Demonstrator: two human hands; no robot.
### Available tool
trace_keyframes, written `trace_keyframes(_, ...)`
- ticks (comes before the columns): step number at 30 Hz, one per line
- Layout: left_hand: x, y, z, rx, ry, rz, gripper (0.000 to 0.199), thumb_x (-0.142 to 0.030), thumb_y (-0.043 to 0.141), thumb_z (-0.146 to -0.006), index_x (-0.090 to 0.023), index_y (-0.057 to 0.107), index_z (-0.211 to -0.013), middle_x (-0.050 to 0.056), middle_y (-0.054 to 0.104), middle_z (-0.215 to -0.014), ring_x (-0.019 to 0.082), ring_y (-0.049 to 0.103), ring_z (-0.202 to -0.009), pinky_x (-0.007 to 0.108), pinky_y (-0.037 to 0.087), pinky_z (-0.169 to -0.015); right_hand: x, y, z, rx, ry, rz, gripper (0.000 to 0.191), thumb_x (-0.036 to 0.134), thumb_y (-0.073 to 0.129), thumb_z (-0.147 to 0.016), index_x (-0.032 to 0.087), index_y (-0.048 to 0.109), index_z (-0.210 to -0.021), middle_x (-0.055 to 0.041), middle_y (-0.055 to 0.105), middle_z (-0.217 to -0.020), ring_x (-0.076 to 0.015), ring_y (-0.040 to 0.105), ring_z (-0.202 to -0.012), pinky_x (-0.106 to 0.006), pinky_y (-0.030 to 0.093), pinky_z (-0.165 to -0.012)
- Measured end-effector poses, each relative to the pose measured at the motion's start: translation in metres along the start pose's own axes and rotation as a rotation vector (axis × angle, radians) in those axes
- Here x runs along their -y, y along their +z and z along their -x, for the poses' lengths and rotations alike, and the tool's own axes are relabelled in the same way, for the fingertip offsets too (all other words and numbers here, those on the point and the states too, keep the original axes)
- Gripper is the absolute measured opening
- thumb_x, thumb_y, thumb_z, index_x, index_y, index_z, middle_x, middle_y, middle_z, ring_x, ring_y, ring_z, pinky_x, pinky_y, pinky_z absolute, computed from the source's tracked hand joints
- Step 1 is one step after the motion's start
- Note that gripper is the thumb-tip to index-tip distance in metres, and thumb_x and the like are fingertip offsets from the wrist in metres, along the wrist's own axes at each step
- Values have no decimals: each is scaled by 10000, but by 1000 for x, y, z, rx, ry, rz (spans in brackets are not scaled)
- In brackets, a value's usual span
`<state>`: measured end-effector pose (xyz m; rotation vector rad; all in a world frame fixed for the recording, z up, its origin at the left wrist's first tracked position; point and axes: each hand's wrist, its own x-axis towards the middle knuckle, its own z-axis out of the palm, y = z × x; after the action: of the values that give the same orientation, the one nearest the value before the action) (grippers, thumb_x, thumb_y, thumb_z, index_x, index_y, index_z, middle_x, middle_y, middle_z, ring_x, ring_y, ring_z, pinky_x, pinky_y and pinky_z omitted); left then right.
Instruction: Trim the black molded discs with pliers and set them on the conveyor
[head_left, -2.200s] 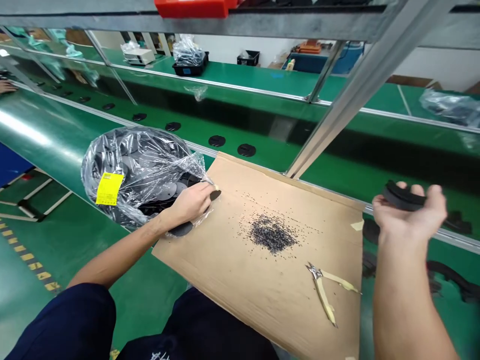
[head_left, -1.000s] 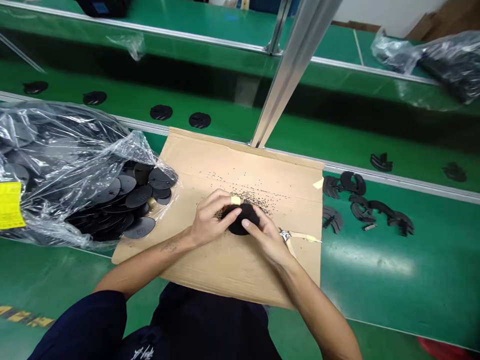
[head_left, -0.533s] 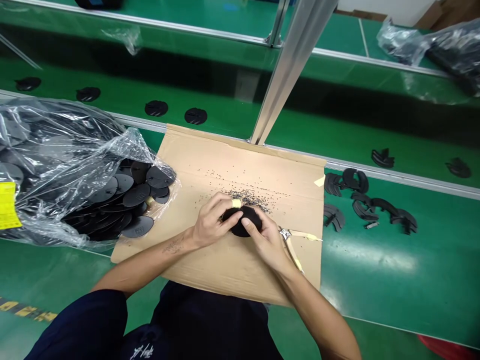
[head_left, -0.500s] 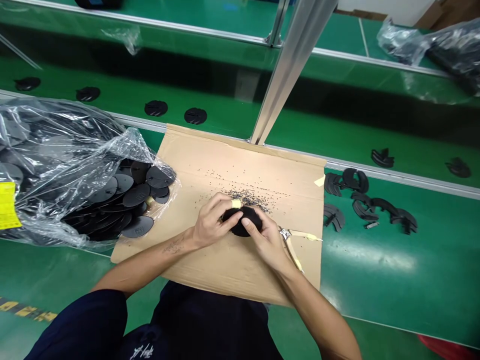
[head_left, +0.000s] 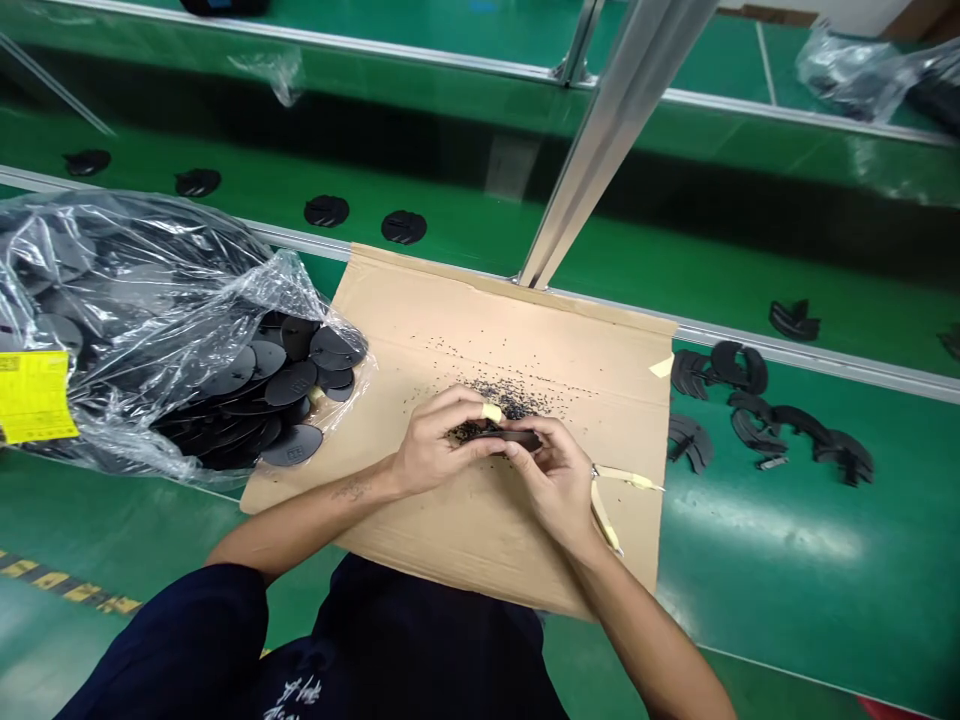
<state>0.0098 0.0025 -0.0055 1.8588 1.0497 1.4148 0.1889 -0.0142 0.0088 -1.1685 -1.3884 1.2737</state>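
Observation:
A thin black round disc (head_left: pixel 510 438) is held between my two hands, turned nearly edge-on above the cardboard sheet (head_left: pixel 465 540). My left hand (head_left: pixel 442 440) grips its left side; yellow tape wraps one finger. My right hand (head_left: pixel 555 475) is closed on its right end, thumb at the near edge. Tiny black bits (head_left: pixel 517 395) lie scattered on the cardboard just beyond the hands. Beside my right hand lie nippers (head_left: pixel 626 480) with yellowish handles spread, their head partly hidden behind the hand.
At left, a clear plastic bag (head_left: pixel 157 290) spills black discs (head_left: pixel 292 445). Curved black parts (head_left: pixel 757 425) lie on the green table right of the cardboard. Several black pieces (head_left: pixel 326 210) sit along the back ledge. A metal post (head_left: pixel 607 150) rises behind the cardboard.
The disc has tilted from showing its broad face to nearly edge-on, with both hands still on it. The whole view has shifted, so the surroundings appear slightly further right.

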Motion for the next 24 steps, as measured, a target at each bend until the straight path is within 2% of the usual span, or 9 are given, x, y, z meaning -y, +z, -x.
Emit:
trace_keyframes(4, -2, -1, 1, 10, 5, 41, 349, -418, 727, -899, -220, 712, -1185, 60, 691, -963, 161, 663, -862, 296, 568, -734, -3, 3, 4, -26, -66, -7, 183, 423, 703, -915, 254, 666, -974, -80, 764, -1090, -240, 729, -1024, -408, 617, -874)
trace_keyframes(8, -5, -3, 0, 55, 32, 36, 358, -454, 700, -908, -227, 709, -1185, 63, 656, -981, 169, 651, -894, 315, 585, -751, -7, 3, 7, -54, -129, 21, 164, 409, 696, -923, 254, 665, -968, -78, 762, -1058, -238, 731, -1023, -422, 614, -901)
trace_keyframes(12, -5, -6, -2, 61, 121, -14, 309, -417, 677, -934, -231, 690, -1182, 64, 655, -984, 160, 655, -898, 288, 586, -708, -8, 2, 6, -36, -217, 75, 99, 347, 666, -947, 256, 665, -986, -81, 740, -1075, -230, 711, -1029, -418, 602, -890)
trace_keyframes(14, -5, -6, -2, 57, 183, -32, 275, -363, 679, -944, -235, 681, -1188, 66, 690, -1000, 163, 674, -914, 301, 593, -736, -6, 1, 4, -37, -293, 142, 57, 290, 654, -949, 258, 678, -991, -86, 709, -1123, -228, 690, -1048, -419, 589, -886)
trace_keyframes(17, -4, -6, -3, 74, 208, -38, 288, -310, 666, -958, -221, 662, -1231, 74, 740, -988, 178, 704, -922, 354, 607, -803, -3, -2, 1, -30, -393, 264, 123, 201, 639, -940, 268, 696, -1026, -72, 694, -1046, -209, 680, -945, -388, 578, -796)
trace_keyframes(20, -4, -6, -4, 101, 207, -39, 308, -285, 647, -971, -211, 641, -1269, 80, 760, -974, 183, 719, -907, 366, 619, -800, -4, -4, 0, 0, -448, 334, 192, 154, 627, -930, 270, 697, -1065, -52, 700, -934, -193, 664, -818, -354, 554, -692)
trace_keyframes(24, -5, -6, -4, 94, 217, -47, 247, -234, 681, -944, -193, 674, -1187, 78, 771, -921, 184, 725, -866, 350, 623, -765, -5, -5, 1, 4, -481, 352, 240, 106, 632, -908, 263, 699, -1077, -53, 712, -954, -189, 669, -824, -338, 547, -676)
